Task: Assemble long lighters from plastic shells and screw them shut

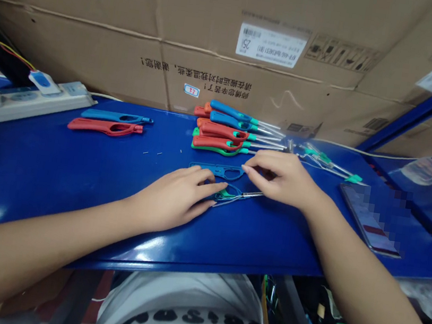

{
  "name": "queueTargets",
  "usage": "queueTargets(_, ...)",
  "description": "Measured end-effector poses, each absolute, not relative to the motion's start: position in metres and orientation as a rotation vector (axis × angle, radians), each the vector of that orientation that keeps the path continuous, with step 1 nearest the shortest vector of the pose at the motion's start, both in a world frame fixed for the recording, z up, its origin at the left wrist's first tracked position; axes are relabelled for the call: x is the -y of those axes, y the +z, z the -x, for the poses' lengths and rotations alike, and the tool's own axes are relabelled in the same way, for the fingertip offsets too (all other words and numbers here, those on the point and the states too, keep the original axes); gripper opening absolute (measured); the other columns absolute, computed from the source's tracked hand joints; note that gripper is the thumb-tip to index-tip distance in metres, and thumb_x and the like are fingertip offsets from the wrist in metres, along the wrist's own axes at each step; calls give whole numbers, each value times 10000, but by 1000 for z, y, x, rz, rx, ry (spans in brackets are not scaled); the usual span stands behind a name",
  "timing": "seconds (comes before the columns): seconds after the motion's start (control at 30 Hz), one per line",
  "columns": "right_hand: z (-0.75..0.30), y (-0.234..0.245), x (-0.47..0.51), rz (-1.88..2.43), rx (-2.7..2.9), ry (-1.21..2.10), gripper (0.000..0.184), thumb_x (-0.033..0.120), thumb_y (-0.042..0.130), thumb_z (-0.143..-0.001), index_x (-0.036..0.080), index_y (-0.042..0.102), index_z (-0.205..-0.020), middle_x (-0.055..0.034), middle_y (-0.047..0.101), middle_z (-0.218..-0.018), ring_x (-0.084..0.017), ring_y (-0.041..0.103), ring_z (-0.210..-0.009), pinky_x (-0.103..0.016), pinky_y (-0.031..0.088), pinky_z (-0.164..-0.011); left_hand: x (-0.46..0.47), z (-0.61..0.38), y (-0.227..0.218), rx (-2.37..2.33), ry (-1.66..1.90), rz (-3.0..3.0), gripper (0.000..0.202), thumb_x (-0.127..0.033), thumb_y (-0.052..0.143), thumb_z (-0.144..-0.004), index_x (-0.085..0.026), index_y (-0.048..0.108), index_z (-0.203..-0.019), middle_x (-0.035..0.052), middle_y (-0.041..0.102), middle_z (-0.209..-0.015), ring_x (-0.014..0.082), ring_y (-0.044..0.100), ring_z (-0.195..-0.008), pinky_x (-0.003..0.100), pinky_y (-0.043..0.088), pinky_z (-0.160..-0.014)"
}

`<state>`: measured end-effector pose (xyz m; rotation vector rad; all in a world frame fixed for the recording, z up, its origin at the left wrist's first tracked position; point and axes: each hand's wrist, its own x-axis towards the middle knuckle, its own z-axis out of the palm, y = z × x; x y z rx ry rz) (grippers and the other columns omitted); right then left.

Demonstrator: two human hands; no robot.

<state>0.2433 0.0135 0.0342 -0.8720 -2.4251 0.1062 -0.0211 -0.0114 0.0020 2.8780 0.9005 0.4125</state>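
My left hand point(182, 197) bends over a partly assembled gas lighter point(231, 192), its thumb and fingers closed around the body. A blue casing, a green trigger, thin wires and a metal tube show past the fingertips; the rest lies under the hand. Just behind it, a blue casing half point(218, 171) rests inner side up. My right hand point(284, 177) pinches at that half's right end with thumb and forefinger. Several red, blue, green and orange lighters point(224, 131) are piled beyond, metal tubes pointing right.
Left on the blue table point(140, 242) lie a blue casing point(113, 116), a red casing point(104, 127) and tiny metal pins point(160, 153). Tubes with green parts point(330, 162) and a phone point(371, 218) are at right. A power strip point(27, 100) and cardboard boxes point(204, 15) stand behind.
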Motion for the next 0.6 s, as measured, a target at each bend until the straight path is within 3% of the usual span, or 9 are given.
queueTargets(0.23,-263,43,-28,1369,2098,-244,179,283,543,-935,213,699,-885,-60,737,-838,-197,643,-713,-312,444,-650,14,21,7,-912,318,-2917,401,-297,479,-1019,-237,604,-1395,126,626,-1199,286,621,-1044,476,552,-902)
queueTargets(0.37,-286,52,-38,1775,1855,-334,240,274,539,-908,201,698,-1073,-116,723,-1043,-283,652,-973,-379,491,-804,12,23,8,-901,312,-2900,400,-274,473,-1019,-252,605,-1396,122,608,-1211,272,610,-1046,457,552,-903)
queueTargets(0.5,-329,58,-47,2286,1689,-297,374,273,490,-927,165,636,-1254,-190,597,-1294,-326,549,-1212,-406,462,-940,11,23,7,-887,294,-2892,421,-229,439,-1023,-258,582,-1418,127,602,-1209,270,600,-1046,444,555,-893)
queueTargets(0.6,-358,50,-57,2551,1626,-151,384,208,540,-881,162,658,-1243,-205,580,-1299,-337,542,-1213,-404,443,-949,10,22,6,-870,293,-2901,434,-202,423,-1026,-237,565,-1435,134,599,-1214,275,584,-1068,450,551,-908)
